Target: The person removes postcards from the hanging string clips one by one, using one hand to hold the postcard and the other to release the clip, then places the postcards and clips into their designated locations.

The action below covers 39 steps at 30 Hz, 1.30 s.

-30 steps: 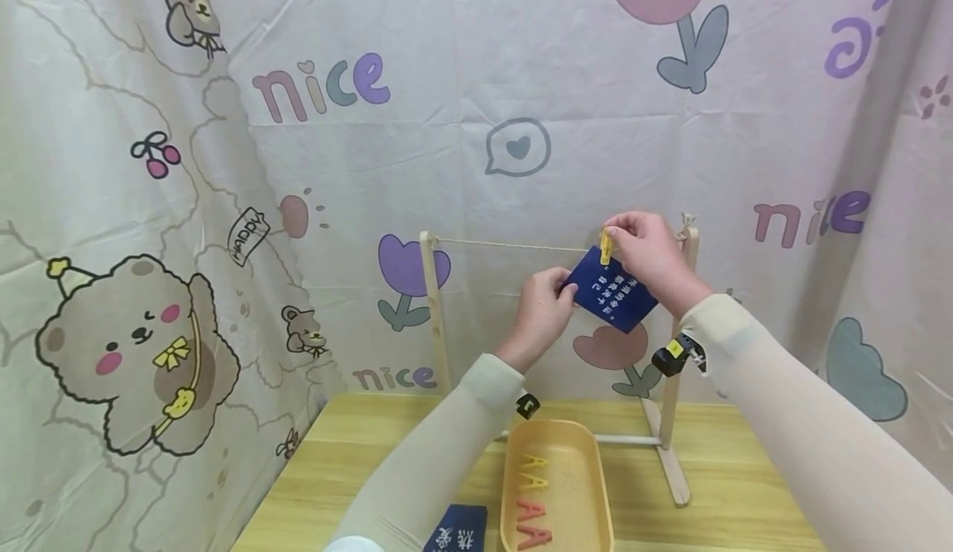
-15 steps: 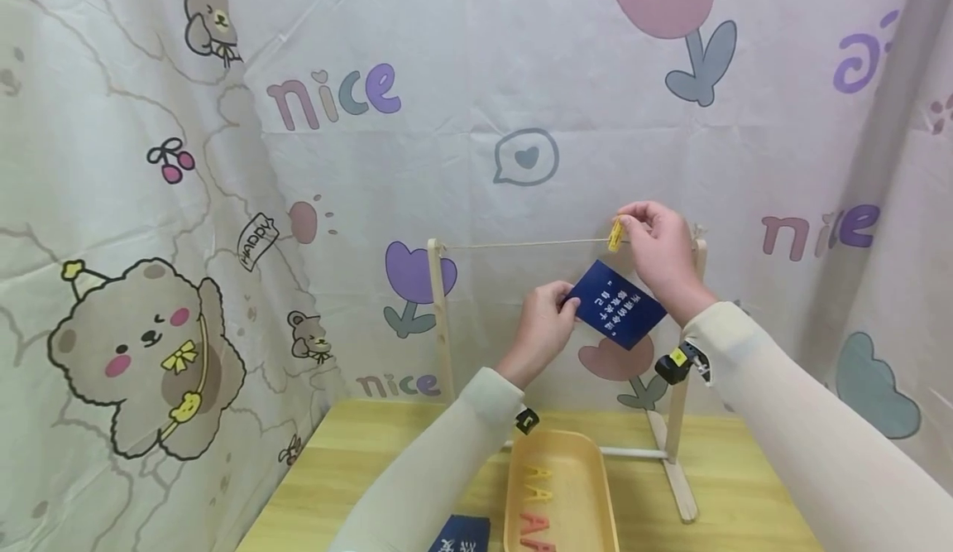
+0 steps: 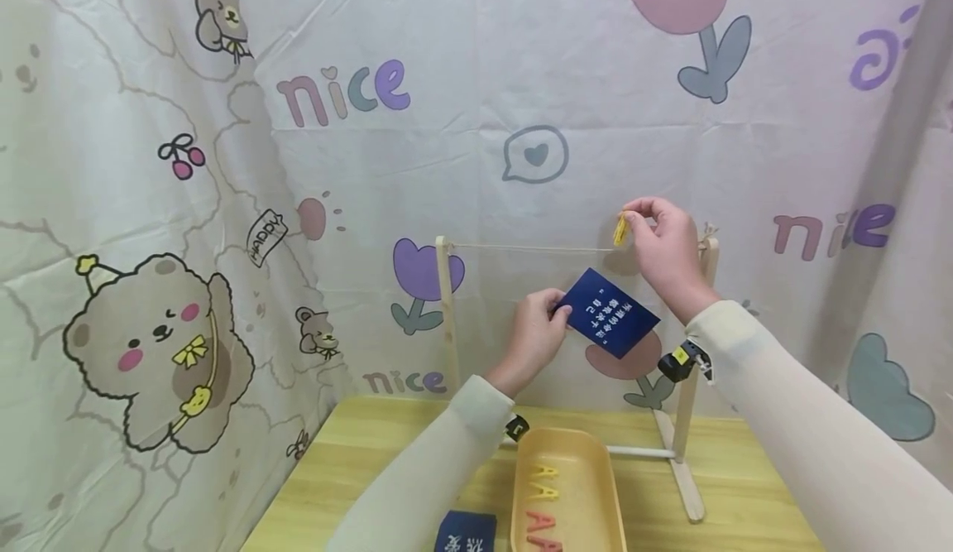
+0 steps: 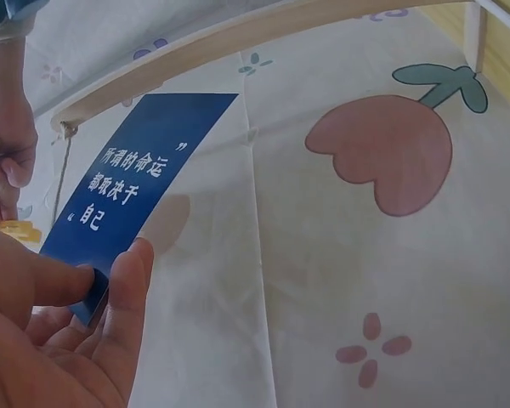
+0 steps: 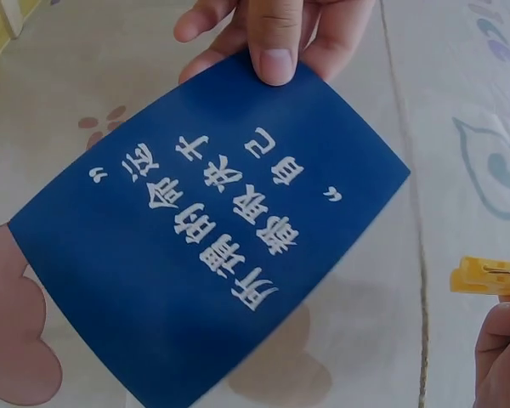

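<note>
My left hand [image 3: 533, 333] pinches a dark blue card [image 3: 609, 312] by one corner, thumb on its printed face. White Chinese characters run across the card [image 5: 204, 195], which is tilted and held below a thin string [image 3: 521, 247]. My right hand [image 3: 665, 246] pinches a yellow clothespin [image 3: 620, 228] by its upper end, close to the string near the right post. In the right wrist view the clothespin [image 5: 489, 276] is apart from both card and string [image 5: 421, 280]. Nothing but the left hand touches the card.
A wooden frame with a left post [image 3: 446, 304] and right post [image 3: 688, 386] carries the string. On the wooden table [image 3: 372, 453] stands an orange tray [image 3: 616, 502] with yellow and red clothespins. Another blue card [image 3: 466, 529] lies left of it. A printed curtain [image 3: 462, 55] hangs behind.
The clothespin was on the card's upper corner a second ago and has come away from it. My left hand has lowered the card slightly away from the string.
</note>
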Each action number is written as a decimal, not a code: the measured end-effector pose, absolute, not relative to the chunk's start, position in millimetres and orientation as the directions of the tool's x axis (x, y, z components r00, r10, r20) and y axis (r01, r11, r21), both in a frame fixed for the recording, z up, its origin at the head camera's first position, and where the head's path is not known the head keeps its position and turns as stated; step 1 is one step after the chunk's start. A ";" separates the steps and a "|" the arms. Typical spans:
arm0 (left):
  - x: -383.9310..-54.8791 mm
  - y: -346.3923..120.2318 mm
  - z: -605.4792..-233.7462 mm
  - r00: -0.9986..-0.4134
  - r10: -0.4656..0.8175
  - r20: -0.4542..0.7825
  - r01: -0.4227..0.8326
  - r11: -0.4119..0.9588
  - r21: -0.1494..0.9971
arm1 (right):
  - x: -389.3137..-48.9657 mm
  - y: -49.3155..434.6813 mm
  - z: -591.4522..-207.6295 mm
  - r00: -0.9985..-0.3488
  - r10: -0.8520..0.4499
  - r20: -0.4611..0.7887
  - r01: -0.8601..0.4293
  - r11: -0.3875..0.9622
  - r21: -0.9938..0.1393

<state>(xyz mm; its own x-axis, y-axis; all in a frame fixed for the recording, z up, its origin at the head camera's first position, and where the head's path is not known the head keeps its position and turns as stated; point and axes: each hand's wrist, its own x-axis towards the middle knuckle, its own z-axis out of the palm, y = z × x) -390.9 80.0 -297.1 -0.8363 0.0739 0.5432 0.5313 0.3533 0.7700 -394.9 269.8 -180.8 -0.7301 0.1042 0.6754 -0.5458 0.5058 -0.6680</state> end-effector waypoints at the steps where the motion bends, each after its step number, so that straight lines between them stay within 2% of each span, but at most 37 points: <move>1: -390.1 78.1 -298.4 -0.840 0.072 0.538 0.526 0.355 0.773 | -394.4 269.5 -181.5 -0.730 0.102 0.675 -0.546 0.507 -0.667; 11: -375.1 54.9 -309.6 -0.859 0.095 0.503 0.501 0.358 0.788 | -374.1 266.7 -199.1 -0.754 0.058 0.654 -0.542 0.508 -0.670; 21: -358.1 26.9 -313.0 -0.877 0.119 0.465 0.472 0.396 0.788 | -352.2 274.6 -229.0 -0.737 0.034 0.675 -0.560 0.527 -0.639; 31: -349.5 14.6 -321.4 -0.887 0.122 0.445 0.452 0.423 0.785 | -344.9 273.2 -258.1 -0.763 -0.037 0.645 -0.577 0.489 -0.655; 39: -341.9 -4.4 -330.7 -0.888 0.144 0.436 0.454 0.426 0.783 | -342.3 266.4 -284.9 -0.814 -0.118 0.569 -0.549 0.477 -0.687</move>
<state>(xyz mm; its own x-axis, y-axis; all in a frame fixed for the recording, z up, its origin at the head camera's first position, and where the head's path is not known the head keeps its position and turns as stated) -341.9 -4.4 -330.7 -0.8882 0.1441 0.4362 0.4536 0.4260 0.7828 -342.3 266.4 -284.9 -0.8140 -0.1175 0.5689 -0.5487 0.4771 -0.6865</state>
